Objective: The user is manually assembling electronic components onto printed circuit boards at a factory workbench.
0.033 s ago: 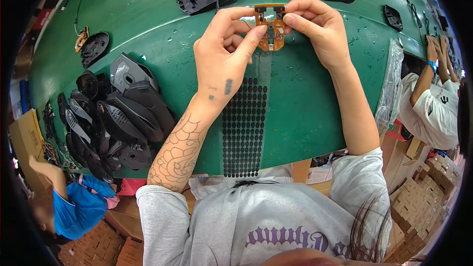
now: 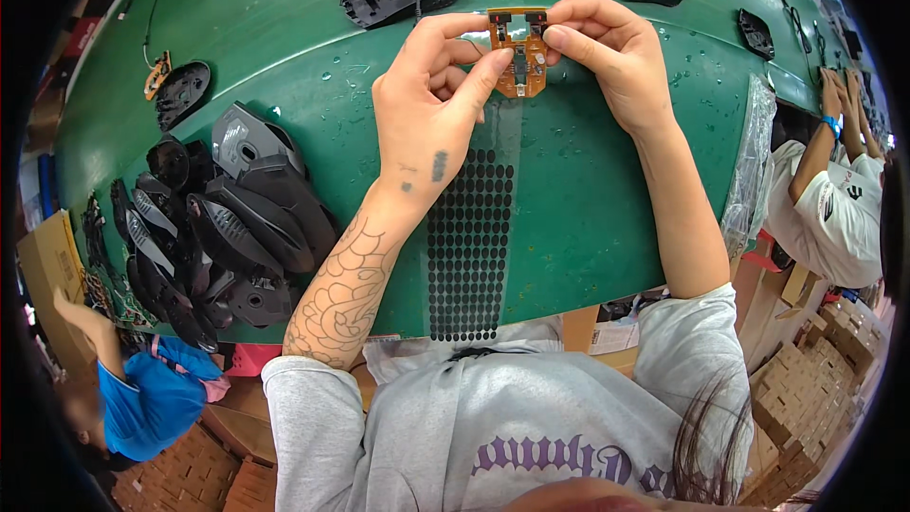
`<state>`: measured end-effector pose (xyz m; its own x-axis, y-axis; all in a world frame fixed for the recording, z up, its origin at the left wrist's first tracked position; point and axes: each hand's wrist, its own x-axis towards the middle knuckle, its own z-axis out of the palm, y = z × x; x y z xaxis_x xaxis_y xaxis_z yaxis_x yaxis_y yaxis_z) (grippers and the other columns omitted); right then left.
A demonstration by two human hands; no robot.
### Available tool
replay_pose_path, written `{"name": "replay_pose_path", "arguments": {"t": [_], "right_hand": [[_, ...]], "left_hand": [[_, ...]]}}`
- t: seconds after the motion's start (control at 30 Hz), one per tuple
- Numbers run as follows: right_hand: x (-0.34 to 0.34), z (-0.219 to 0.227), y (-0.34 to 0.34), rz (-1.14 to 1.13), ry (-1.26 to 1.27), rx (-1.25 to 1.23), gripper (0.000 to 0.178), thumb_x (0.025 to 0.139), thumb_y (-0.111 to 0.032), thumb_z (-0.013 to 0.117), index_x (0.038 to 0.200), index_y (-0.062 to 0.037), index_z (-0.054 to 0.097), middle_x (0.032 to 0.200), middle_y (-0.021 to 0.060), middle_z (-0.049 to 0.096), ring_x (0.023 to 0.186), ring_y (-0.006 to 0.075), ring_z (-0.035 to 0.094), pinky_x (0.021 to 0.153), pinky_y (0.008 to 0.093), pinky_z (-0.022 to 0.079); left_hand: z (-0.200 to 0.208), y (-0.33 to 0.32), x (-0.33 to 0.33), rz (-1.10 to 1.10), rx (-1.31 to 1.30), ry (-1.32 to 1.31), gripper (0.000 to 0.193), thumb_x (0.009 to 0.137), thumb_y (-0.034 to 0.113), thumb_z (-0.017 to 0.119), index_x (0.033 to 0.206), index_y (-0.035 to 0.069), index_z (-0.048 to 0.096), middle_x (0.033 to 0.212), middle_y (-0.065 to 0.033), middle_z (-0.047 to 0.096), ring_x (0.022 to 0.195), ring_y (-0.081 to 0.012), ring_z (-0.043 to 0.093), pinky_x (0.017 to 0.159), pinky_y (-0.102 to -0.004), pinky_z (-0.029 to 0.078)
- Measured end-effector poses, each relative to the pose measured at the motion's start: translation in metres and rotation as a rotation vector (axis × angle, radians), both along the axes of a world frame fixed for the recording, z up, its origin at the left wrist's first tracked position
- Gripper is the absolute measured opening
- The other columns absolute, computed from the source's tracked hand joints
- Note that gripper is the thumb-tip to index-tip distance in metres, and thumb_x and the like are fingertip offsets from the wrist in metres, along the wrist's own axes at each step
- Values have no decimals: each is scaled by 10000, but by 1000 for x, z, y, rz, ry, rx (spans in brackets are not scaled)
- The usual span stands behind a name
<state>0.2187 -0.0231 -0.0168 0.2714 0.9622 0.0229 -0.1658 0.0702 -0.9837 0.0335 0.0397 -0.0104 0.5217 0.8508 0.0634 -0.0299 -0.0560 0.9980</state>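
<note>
Circuit board (image 2: 518, 52) pinched between left hand (image 2: 427, 109) grip and right hand (image 2: 607, 57) grip; above dot sheet (image 2: 469, 246).

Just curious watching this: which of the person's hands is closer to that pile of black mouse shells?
Left. The left hand is up right of the pile of black mouse shells; the right hand is farther right, across the orange circuit board.

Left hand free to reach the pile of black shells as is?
Probably not right away: the left hand is pinching the orange circuit board together with the right hand. The shell pile lies to its left on the green table, with nothing between.
</note>
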Motion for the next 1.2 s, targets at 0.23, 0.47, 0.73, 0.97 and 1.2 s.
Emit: {"name": "replay_pose_path", "arguments": {"t": [0.23,0.47,0.73,0.97,1.2], "right_hand": [[-2,1,0,-22,-21,0,182,827,-23,707,1000,26,677,879,103,697,768,144,659,741,222,536],[-6,1,-2,-96,-112,-9,155,824,-28,709,969,16,680,849,83,697,749,125,660,716,205,536],[-13,-1,-3,-158,-198,-3,135,818,-31,713,942,14,686,846,79,702,754,117,664,716,194,540],[-9,-1,-2,-137,-153,5,142,817,-32,713,946,19,685,843,76,699,762,113,663,719,194,541],[-10,1,-3,-125,-123,-32,154,822,-27,706,966,24,682,870,84,701,776,121,664,735,200,538]], "left_hand": [[0,-1,2,13,25,5,291,857,24,691,1137,35,611,768,-32,660,519,-22,461,470,-149,335],[-1,-1,3,38,49,13,285,855,26,693,1130,34,619,772,-30,664,519,-19,460,467,-149,334],[2,-1,1,8,74,82,287,890,45,672,1162,10,587,818,-45,631,596,-42,506,506,-142,397],[1,0,1,13,73,69,290,894,38,666,1171,10,585,838,-47,634,600,-42,511,506,-142,400],[-5,-1,4,64,79,-5,294,853,2,680,1139,51,634,788,-23,658,516,-28,482,451,-157,365]]}}
